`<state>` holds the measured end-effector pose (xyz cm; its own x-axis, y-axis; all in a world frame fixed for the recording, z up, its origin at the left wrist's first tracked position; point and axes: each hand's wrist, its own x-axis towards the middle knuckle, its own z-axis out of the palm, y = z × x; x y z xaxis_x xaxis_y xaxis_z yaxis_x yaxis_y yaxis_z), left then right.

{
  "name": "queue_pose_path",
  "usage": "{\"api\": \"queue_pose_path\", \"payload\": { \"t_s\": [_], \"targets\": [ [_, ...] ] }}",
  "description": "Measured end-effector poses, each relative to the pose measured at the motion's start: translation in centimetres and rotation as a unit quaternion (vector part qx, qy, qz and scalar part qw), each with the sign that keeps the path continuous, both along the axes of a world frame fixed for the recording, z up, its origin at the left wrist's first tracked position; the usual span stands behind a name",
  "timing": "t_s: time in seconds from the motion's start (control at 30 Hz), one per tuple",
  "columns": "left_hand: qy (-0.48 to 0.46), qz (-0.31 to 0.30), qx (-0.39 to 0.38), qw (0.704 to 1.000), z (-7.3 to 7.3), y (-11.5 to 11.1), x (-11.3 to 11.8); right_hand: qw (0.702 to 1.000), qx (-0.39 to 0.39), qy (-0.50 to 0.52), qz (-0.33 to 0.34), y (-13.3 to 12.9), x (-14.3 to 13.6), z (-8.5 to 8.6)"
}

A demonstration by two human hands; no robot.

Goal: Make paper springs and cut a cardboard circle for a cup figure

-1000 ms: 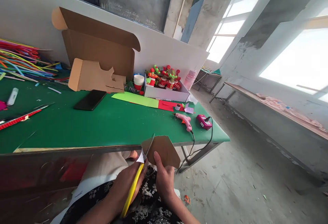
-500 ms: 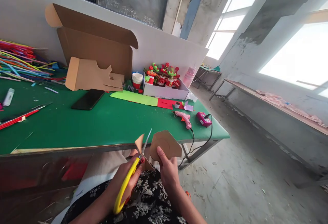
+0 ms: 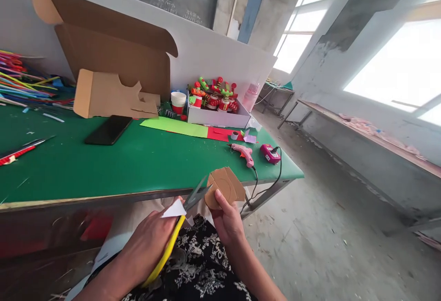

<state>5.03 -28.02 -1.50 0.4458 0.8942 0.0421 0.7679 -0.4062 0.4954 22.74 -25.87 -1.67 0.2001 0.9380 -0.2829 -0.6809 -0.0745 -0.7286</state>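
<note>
My left hand (image 3: 149, 236) is closed around scissors (image 3: 165, 257) with a yellow handle. Their blades stand apart and point up toward the left edge of a brown cardboard piece (image 3: 223, 186). A curved pencil-like line shows on that cardboard, and its lower left edge is rounded. My right hand (image 3: 227, 220) pinches the piece from below, thumb on top. A pale scrap (image 3: 175, 209) sits by the scissors' pivot, over my left fingers. Both hands are above my lap, at the table's front edge.
On the green table (image 3: 138, 167) lie a black phone (image 3: 108, 130), a pink glue gun (image 3: 243, 153), a magenta power box (image 3: 270, 153) and green paper (image 3: 175, 127). Behind them stand paper cups (image 3: 178, 102), a white box (image 3: 218, 117) of red-green figures and an opened cardboard box (image 3: 113, 57).
The scissors have swung right, their blades now at the cardboard's left edge. The cardboard has turned in my right hand. A brown offcut at the blades has shifted; a pale face shows there now.
</note>
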Motion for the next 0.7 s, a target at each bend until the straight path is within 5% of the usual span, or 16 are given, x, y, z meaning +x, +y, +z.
{"api": "queue_pose_path", "payload": {
  "t_s": [0.17, 0.7],
  "targets": [
    [0.035, -0.005, -0.064, 0.997, 1.8, -0.3, 1.1, 1.000, 0.003, -0.019, 0.007, -0.4, 0.0, -0.2],
    [0.041, 0.003, -0.105, 0.994, 2.2, -0.3, 2.0, 0.998, -0.005, -0.051, 0.026, -1.3, 0.1, -1.2]
  ]
}}
